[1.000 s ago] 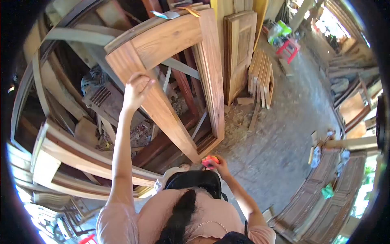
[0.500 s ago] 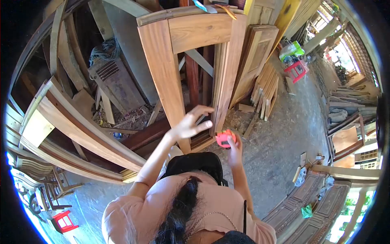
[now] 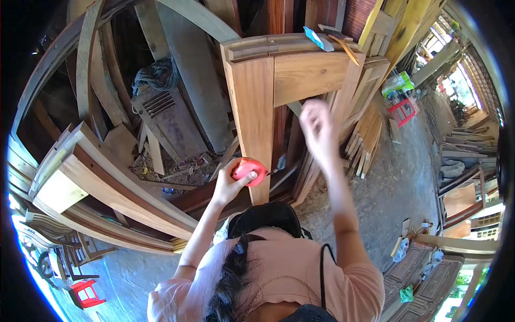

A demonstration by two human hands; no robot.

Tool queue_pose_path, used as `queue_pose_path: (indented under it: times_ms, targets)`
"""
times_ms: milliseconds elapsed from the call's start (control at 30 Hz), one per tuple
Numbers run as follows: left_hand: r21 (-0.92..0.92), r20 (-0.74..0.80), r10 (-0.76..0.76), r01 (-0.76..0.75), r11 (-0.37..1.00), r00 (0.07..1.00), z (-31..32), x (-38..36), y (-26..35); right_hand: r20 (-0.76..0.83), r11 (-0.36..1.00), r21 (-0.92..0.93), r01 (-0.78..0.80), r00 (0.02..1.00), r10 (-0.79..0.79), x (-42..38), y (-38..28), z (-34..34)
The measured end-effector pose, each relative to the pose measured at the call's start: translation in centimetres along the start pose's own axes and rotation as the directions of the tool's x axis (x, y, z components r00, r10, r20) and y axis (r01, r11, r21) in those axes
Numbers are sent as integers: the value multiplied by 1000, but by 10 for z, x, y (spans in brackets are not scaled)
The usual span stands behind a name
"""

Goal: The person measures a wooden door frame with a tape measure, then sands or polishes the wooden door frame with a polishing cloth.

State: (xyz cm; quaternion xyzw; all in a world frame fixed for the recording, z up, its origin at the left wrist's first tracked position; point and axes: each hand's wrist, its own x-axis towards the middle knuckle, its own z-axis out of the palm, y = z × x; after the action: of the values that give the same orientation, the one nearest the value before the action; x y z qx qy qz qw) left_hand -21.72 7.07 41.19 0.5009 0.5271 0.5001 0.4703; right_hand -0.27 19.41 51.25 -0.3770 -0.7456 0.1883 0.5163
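My left hand (image 3: 228, 182) is closed around a red tape measure (image 3: 250, 172), with the thumb across its face. The tape measure is in front of the left upright of a tall wooden frame (image 3: 252, 107). My right hand (image 3: 317, 126) is raised in front of the frame's opening, just below its top rail (image 3: 311, 78). Motion smears its fingers; they look curled, but whether they hold anything cannot be made out. On the frame's top edge lie a hammer (image 3: 344, 49) with an orange-brown handle and a blue and white packet (image 3: 318, 39).
More curved wooden frames (image 3: 123, 188) lean at the left. Boards (image 3: 365, 145) are stacked to the right of the frame. A red stool (image 3: 403, 111) stands farther back and another red stool (image 3: 86, 293) at lower left. Carved panels (image 3: 407, 268) lie at lower right.
The tape measure has passed from my right hand to my left. My right hand has risen toward the frame's top rail. The view has shifted, so the frame appears farther right and lower.
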Motion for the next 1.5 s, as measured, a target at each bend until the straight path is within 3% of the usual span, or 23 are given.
queue_pose_path:
  times_ms: [33, 67, 133, 233, 267, 333, 367, 433, 567, 600, 733, 800, 833, 867, 900, 967, 1033, 1100, 1233, 1300, 1500]
  targets:
    - [39, -19, 16, -15, 999, 1000, -6, -1, 3, -82, 984, -171, -55, 996, 42, 35, -16, -12]
    - [41, -18, 13, -12, 999, 1000, -11, -2, 0, -136, 945, -325, 50, 986, -99, 67, -10, -21]
    - [-2, -43, 10, -11, 1000, 999, -18, 0, -7, -52, 842, -345, 415, 887, -459, 126, -7, -30]
    - [21, -95, 8, -6, 1000, 995, -22, -2, -11, 350, 655, -447, 610, 793, -499, 182, 16, -34]
    - [22, -101, 2, 0, 1000, 995, -22, -3, -10, 352, 659, -439, 610, 792, -499, 192, 25, -34]
    - [47, -161, 18, -10, 999, 987, -21, -6, -5, 473, 444, -614, 653, 755, -455, 206, 45, -37]
    - [43, -173, 14, -7, 999, 985, -19, -7, -4, 480, 445, -604, 662, 747, -459, 207, 52, -37]
    - [5, -230, 10, -9, 1000, 973, -15, -10, -2, 457, 571, -658, 490, 863, -214, 209, 69, -37]
    - [-42, -350, -9, -6, 999, 937, -1, -13, -6, 409, 640, -591, 491, 866, -286, 215, 93, -42]
    - [-42, -366, -14, -2, 999, 931, 3, -12, -7, 393, 686, -594, 420, 896, -208, 213, 92, -45]
    - [-28, -393, -12, 1, 1000, 920, 15, -13, -3, 372, 680, -593, 431, 896, -243, 208, 82, -53]
    - [-82, -359, 60, -95, 992, 932, 19, -12, 8, 135, 921, -215, 325, 944, -301, 189, 42, -56]
    - [-117, -334, 51, -95, 989, 941, 21, -11, 17, 143, 920, -213, 329, 942, -303, 179, 23, -60]
    - [-126, -312, 101, -147, 981, 945, 20, -9, 13, 70, 973, 76, 218, 972, -224, 167, 2, -64]
    - [-133, -289, 152, -197, 971, 945, 18, -5, 9, 23, 925, 366, 102, 993, -119, 151, -12, -64]
    - [-235, -200, 109, -156, 959, 974, 20, 3, 12, 56, 848, 526, -70, 997, 47, 115, -29, -60]
    - [-209, -81, 73, -89, 974, 994, 21, 10, 20, 184, 716, 670, -197, 978, 97, 81, -25, -44]
    - [-178, -68, 169, -179, 968, 983, 35, 14, 35, 320, 605, 701, -378, 924, 208, 49, -19, -27]
    - [-247, -50, 243, -248, 937, 969, 52, 16, 50, 422, 477, 673, -565, 823, 379, 1, -20, -1]
    - [-274, -77, 143, -159, 948, 987, 56, 12, 54, 476, 336, 729, -596, 795, 375, -23, -15, 6]
    - [-282, -97, 134, -156, 947, 986, 61, -2, 42, 525, 406, 649, -643, 765, 372, -63, -13, 12]
